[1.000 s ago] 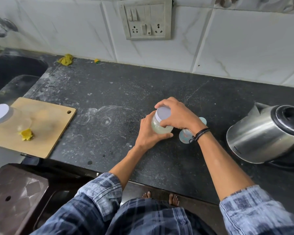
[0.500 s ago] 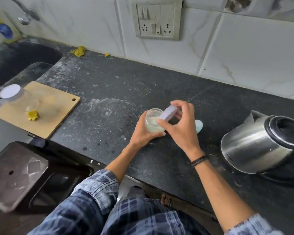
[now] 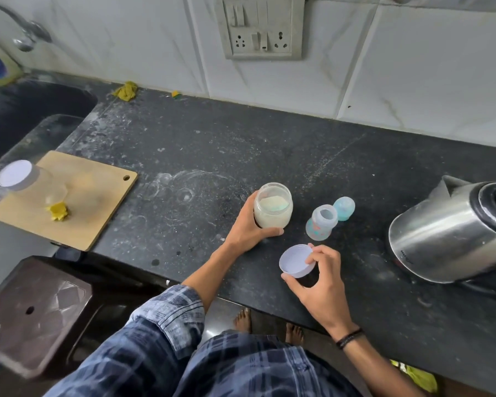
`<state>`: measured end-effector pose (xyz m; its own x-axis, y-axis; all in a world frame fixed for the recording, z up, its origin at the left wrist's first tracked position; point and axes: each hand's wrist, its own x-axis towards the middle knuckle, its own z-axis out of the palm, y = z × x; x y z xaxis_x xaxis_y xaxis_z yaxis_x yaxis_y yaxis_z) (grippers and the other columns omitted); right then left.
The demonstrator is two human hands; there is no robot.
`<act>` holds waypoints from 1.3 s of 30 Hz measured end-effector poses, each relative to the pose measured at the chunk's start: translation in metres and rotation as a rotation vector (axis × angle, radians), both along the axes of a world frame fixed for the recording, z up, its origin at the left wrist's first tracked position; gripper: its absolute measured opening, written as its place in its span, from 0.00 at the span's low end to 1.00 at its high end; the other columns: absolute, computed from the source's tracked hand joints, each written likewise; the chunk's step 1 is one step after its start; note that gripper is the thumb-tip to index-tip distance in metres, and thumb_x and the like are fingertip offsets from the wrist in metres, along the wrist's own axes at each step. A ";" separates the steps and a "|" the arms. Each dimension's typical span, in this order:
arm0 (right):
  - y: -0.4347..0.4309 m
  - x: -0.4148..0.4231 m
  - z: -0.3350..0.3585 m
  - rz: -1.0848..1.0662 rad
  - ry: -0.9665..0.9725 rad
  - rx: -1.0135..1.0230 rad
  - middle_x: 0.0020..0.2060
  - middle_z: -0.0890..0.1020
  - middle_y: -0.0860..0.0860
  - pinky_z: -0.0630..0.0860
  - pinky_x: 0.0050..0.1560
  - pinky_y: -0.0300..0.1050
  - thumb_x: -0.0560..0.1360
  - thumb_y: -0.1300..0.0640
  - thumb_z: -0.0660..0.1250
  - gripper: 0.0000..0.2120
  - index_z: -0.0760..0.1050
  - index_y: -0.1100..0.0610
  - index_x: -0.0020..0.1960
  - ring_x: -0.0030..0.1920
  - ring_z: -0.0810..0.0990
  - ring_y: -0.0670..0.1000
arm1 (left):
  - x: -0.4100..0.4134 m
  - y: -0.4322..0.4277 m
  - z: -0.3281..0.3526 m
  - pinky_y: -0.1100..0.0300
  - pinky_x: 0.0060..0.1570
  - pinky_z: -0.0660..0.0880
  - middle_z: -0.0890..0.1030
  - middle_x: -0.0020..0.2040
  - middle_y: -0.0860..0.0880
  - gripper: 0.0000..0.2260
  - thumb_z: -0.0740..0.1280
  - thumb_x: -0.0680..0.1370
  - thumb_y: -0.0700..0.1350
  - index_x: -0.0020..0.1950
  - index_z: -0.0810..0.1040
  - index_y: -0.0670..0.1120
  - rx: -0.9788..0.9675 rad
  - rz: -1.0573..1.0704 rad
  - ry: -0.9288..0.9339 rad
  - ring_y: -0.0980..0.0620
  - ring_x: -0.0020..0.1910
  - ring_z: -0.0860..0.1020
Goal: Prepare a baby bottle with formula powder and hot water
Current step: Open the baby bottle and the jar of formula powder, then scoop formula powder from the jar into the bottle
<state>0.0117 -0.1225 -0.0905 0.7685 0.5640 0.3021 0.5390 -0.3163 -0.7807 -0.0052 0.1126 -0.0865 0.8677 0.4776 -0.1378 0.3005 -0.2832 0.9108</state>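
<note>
My left hand (image 3: 248, 227) is wrapped around the side of the formula jar (image 3: 273, 208), fingers curled to the glass and thumb laid along its base, and the jar stands upright and uncapped on the bench (image 3: 184, 144) with pale powder showing through its open mouth. My right hand (image 3: 317, 282) sits nearer to me, thumb and fingertips pinched on the rim of the white lid (image 3: 295, 261), which it holds hollow side up just above the bench surface, or perhaps resting on it; from this angle I cannot say which. The baby bottle (image 3: 321, 222) stands upright with its neck open, just to the right of the jar and directly beyond my right hand, so its long axis runs straight up toward the camera. Its blue-green cap (image 3: 344, 208) lies just behind it. The kettle (image 3: 453, 233) is well apart on the far right. I judge that the right hand is the nearer one to the bottle, once it sets the lid down, while the left can tilt the jar rightward toward that open neck.
</note>
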 end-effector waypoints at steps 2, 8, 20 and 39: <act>0.004 0.001 -0.004 -0.012 -0.001 -0.020 0.61 0.69 0.49 0.73 0.55 0.27 0.64 0.57 0.85 0.27 0.72 0.60 0.54 0.66 0.75 0.50 | 0.001 0.001 0.000 0.79 0.58 0.65 0.71 0.65 0.67 0.42 0.84 0.65 0.41 0.71 0.64 0.60 0.008 -0.010 -0.009 0.77 0.62 0.69; 0.013 0.000 -0.014 -0.055 0.009 -0.087 0.59 0.69 0.48 0.77 0.45 0.35 0.65 0.54 0.84 0.25 0.71 0.58 0.51 0.61 0.74 0.45 | 0.000 0.005 -0.002 0.77 0.60 0.66 0.71 0.66 0.68 0.43 0.84 0.65 0.45 0.72 0.65 0.60 0.032 -0.029 -0.010 0.74 0.64 0.69; 0.011 0.006 -0.011 0.001 0.051 -0.216 0.58 0.68 0.46 0.76 0.60 0.49 0.67 0.54 0.83 0.24 0.70 0.55 0.50 0.60 0.73 0.49 | 0.002 0.004 -0.001 0.80 0.59 0.64 0.67 0.67 0.68 0.44 0.84 0.66 0.44 0.73 0.62 0.60 -0.011 -0.032 -0.031 0.77 0.64 0.67; 0.085 0.093 0.145 0.129 -0.330 -0.673 0.45 0.86 0.53 0.76 0.41 0.51 0.83 0.51 0.61 0.14 0.85 0.52 0.52 0.46 0.83 0.59 | 0.006 -0.006 0.019 0.56 0.71 0.61 0.68 0.71 0.59 0.45 0.83 0.65 0.47 0.77 0.64 0.53 0.310 -0.063 -0.163 0.56 0.69 0.64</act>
<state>0.1045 -0.0376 0.0550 0.6134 0.7871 0.0646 0.7762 -0.5857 -0.2334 0.0006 0.1068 -0.0679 0.8956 0.4195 0.1484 0.1310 -0.5673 0.8130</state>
